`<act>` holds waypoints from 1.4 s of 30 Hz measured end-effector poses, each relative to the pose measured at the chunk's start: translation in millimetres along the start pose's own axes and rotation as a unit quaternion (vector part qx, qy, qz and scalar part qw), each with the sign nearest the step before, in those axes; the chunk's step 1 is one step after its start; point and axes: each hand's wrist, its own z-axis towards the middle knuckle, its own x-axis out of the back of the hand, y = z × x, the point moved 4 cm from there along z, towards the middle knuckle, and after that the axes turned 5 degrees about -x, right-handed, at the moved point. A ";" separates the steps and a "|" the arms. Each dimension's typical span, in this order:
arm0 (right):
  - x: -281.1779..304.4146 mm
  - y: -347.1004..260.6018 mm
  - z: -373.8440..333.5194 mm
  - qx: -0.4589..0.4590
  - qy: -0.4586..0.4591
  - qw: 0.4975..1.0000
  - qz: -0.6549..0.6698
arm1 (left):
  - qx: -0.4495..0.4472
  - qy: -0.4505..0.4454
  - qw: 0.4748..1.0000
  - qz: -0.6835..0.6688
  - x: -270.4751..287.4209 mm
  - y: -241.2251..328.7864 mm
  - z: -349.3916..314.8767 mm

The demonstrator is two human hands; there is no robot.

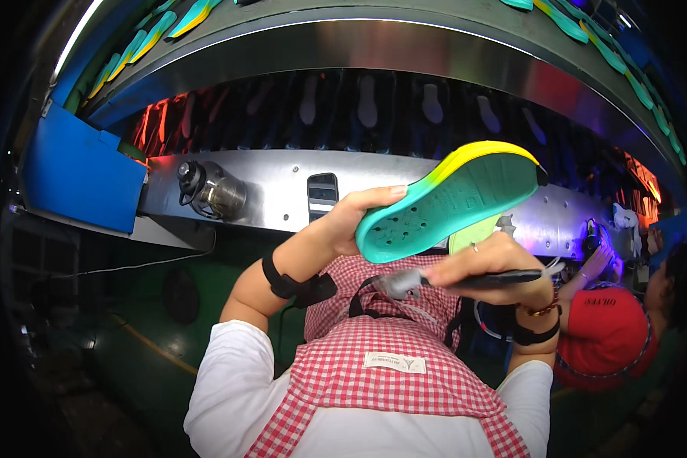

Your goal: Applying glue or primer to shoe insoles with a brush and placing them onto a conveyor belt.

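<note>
My left hand (356, 217) grips the heel end of a teal and yellow shoe sole (450, 200), its thumb lying over the edge. The sole is tilted with its hollowed inner face toward me, showing several small holes. In my right hand (492, 263) is a brush (402, 285) with a black handle, its pale head blurred and pointing left, below the sole and apart from it. Behind the sole and near my right hand sits a light green rounded thing (473, 233), partly hidden.
A steel ledge (271, 179) runs across, bearing a clear bottle (220, 195) with a dark lid at left. Beyond it, soles hang in a dark slot; more teal and yellow soles (154, 34) lie on the upper belt. A co-worker in red (607, 332) is at the right.
</note>
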 end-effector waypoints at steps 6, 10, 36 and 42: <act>13.0 1.0 -1.2 0.012 0.022 0.999 -0.038 | 0.073 0.021 0.988 0.135 -15.9 8.2 -5.1; 18.8 -3.2 -10.9 0.012 0.008 0.997 -0.073 | 0.104 0.036 0.977 0.185 -13.1 13.5 -16.1; 14.0 37.3 -14.2 -0.033 0.314 0.949 0.003 | -0.136 0.056 0.977 -0.154 2.3 -33.2 24.4; -17.4 14.6 -3.8 0.035 0.268 0.943 -0.192 | -0.186 0.119 0.966 -0.131 23.4 -33.9 27.8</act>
